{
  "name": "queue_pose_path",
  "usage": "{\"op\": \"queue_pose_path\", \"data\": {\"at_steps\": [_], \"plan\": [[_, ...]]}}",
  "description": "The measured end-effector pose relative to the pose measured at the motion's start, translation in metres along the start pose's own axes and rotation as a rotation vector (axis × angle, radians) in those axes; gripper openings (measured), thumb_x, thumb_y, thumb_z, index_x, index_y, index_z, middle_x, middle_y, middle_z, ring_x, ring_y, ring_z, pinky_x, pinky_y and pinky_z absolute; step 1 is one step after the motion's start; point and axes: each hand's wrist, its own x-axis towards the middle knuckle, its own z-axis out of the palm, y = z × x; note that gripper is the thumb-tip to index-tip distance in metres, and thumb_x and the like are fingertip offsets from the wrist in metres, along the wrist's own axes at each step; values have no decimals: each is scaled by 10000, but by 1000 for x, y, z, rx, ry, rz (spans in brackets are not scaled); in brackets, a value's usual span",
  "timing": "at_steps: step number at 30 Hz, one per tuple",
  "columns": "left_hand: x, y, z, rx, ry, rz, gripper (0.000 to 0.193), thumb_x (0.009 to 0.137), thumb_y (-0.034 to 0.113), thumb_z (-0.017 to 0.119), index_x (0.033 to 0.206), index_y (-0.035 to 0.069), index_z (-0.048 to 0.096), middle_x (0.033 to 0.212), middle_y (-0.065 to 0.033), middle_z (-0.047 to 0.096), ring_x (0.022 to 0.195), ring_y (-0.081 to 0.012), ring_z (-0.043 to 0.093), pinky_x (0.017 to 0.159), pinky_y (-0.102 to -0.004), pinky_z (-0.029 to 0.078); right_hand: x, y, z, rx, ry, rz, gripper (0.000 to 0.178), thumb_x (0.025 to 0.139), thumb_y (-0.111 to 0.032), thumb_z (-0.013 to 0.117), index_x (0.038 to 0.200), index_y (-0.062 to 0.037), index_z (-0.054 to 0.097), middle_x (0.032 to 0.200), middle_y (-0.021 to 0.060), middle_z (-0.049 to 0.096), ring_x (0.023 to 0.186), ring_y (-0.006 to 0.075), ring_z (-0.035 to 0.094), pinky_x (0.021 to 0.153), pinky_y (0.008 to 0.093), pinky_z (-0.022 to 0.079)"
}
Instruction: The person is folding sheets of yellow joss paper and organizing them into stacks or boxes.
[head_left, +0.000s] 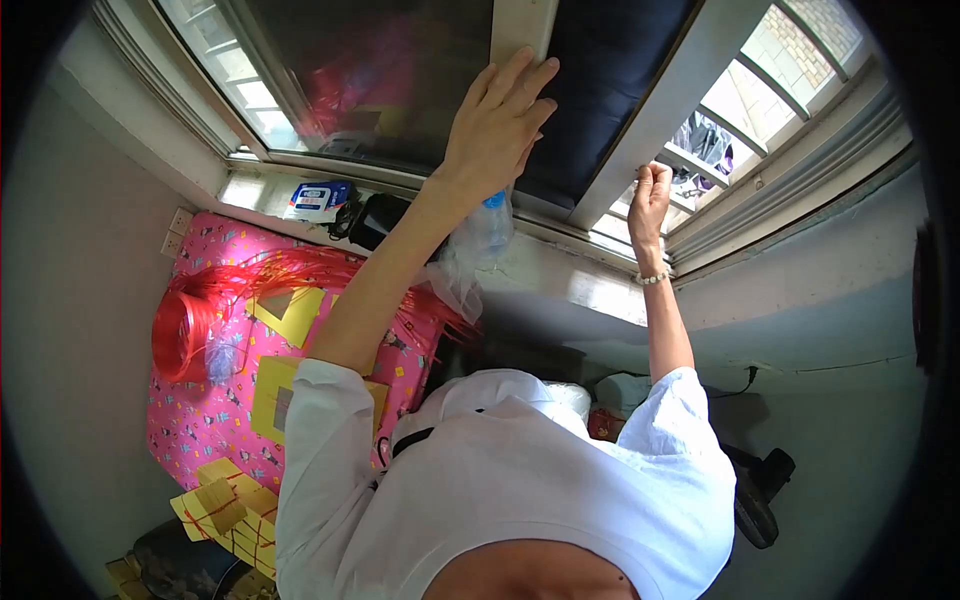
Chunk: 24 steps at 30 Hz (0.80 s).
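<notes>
A big sliding window (655,125) with pale metal frames and dark panes stands above a white sill (540,270). The left hand (500,125) lies on one pale bar (520,25), fingers loosely spread. The right hand (650,205) is curled by the window; I cannot tell if it grips. Shiny red strips (290,268) lie on pink patterned cloth (210,430).

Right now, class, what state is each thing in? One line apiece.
Left hand: open, laid on window frame
Right hand: fingers curled, grip unclear
Window sash: appears slid partly open
Clear bottle: blue cap on
Red strips: partly coiled, partly loose
Yellow card bundle: tied with red strips
Pink covering: spread out
</notes>
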Motion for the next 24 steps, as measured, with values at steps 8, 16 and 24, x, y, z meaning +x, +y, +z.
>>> {"op": "queue_pose_path", "data": {"at_steps": [8, 16, 24], "plan": [[-31, 34, -23, -355, 147, -28, 286, 692, 106, 701, 971, 86, 641, 1207, -143, 545, 1143, -342, 513, 921, -408, 460, 3, 24, -6, -35, 101, -18, 210, 994, -241, 469, 988, -32, 493, 794, 5, 462, 723, 95, 430, 651, 238, 393], [-112, 101, -68, -642, -78, -317, 312, 782, 101, 658, 1084, 139, 586, 1235, -113, 534, 1092, -330, 542, 854, -404, 497, -6, -1, 12, 74, 298, 150, 272, 969, -282, 518, 1014, -14, 494, 847, 24, 489, 748, 116, 464, 687, 260, 422], [-216, 112, -144, -678, -167, -778, 248, 862, 107, 597, 1110, 96, 597, 1237, -108, 540, 1125, -309, 536, 906, -370, 467, -81, -101, 77, 28, 171, -172, 320, 958, -124, 489, 1227, 29, 404, 1235, 121, 390, 1043, 172, 420, 871, 301, 373]]}}
